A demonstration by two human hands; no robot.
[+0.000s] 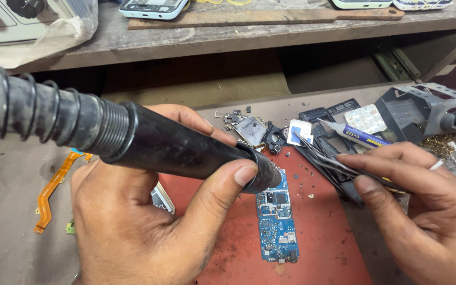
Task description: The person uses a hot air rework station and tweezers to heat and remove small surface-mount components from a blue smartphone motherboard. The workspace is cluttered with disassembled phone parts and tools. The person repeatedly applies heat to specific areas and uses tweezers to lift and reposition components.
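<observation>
My left hand grips a black hot-air gun handle with a ribbed hose running off to the left. Its nozzle end hangs just above the top of a blue phone circuit board lying on a red mat. My right hand pinches dark metal tweezers whose tips point left toward a small white and blue part above the board.
A syringe tube lies over black phone frames. A grey metal stand stands at right. Small metal parts lie behind the board. An orange flex cable lies at left. A wooden shelf with phones runs behind.
</observation>
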